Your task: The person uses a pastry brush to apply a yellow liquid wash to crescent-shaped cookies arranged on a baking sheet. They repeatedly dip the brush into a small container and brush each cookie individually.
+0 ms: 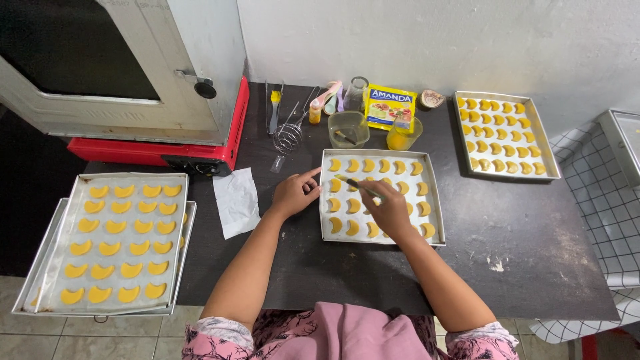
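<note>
1 head view, looking steeply down from above onto dark table [520,247], fairly near, wall beyond

Three trays of crescent cookies in front of me

Left tray [41,267] carries twenty-four crescents, the far right tray [551,160] about twenty-six; my middle tray [437,200] is partly hidden by my two hands. Two plastic cups [349,128] stand behind, plus one whisk [288,137].
</note>
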